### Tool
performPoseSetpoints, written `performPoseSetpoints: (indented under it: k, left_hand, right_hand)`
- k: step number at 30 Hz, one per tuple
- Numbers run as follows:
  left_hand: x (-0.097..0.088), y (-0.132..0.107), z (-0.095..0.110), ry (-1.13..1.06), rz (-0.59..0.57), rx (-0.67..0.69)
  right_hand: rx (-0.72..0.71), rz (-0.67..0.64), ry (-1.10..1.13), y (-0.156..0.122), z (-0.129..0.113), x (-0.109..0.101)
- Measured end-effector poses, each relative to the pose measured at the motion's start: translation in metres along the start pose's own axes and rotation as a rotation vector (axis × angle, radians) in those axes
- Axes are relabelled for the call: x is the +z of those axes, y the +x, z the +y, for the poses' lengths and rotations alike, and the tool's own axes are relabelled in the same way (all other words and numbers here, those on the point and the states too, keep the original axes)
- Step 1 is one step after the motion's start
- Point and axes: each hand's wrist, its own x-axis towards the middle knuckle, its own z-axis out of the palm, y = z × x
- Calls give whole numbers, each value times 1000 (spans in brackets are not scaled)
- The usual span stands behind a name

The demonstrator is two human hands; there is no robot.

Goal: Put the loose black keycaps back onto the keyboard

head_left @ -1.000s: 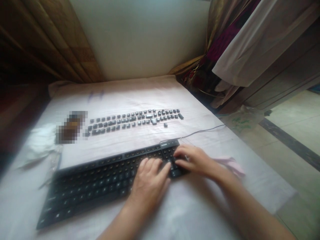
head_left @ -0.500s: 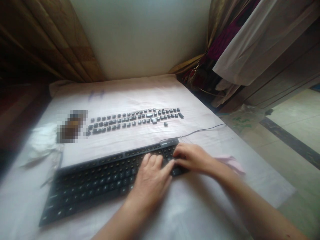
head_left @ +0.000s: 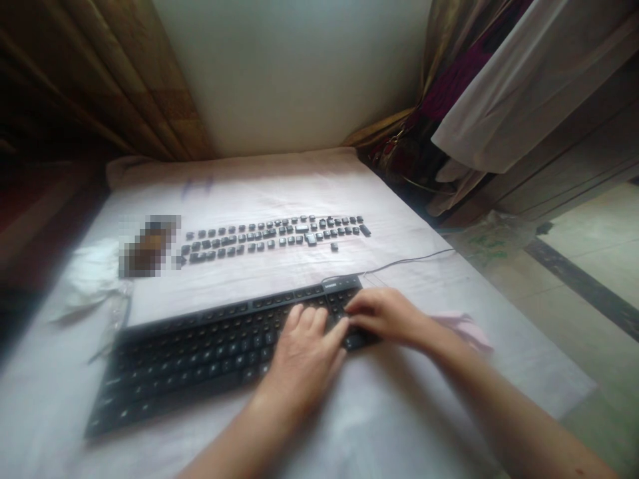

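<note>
A black keyboard [head_left: 200, 352] lies slanted on a table covered with a white cloth [head_left: 279, 179]. My left hand [head_left: 302, 359] rests on the keyboard's right part, fingers stretched flat over the keys. My right hand [head_left: 387, 318] is at the keyboard's right end, over the number pad, fingers curled and pressed together at the keys; what they grip, if anything, is hidden. Beyond the keyboard, several loose black keycaps [head_left: 274, 234] lie in rows on the cloth. The keyboard's thin cable [head_left: 409, 261] runs off to the right.
A blurred brown object [head_left: 148, 246] sits left of the keycaps, with crumpled white material [head_left: 92, 276] beside it. A pink cloth [head_left: 464, 326] lies right of my right hand. Curtains hang behind and at the right; the table edge drops to the floor at the right.
Both hands stayed on the keyboard's right end with only slight finger shifts. The view drifted a little, so everything sits slightly to the right.
</note>
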Motion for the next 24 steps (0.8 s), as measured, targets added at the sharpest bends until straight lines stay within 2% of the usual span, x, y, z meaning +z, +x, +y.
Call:
performPoseSetpoints:
  k: [6, 14, 24]
  left_hand:
    - [2, -2, 0, 13, 16, 8]
    - [3, -4, 1, 19, 67, 9]
    - [5, -6, -1, 34, 87, 12]
  right_hand:
    - [71, 6, 140, -4, 2, 2]
    - [99, -33, 55, -1, -3, -3]
    - [100, -33, 142, -2, -2, -3]
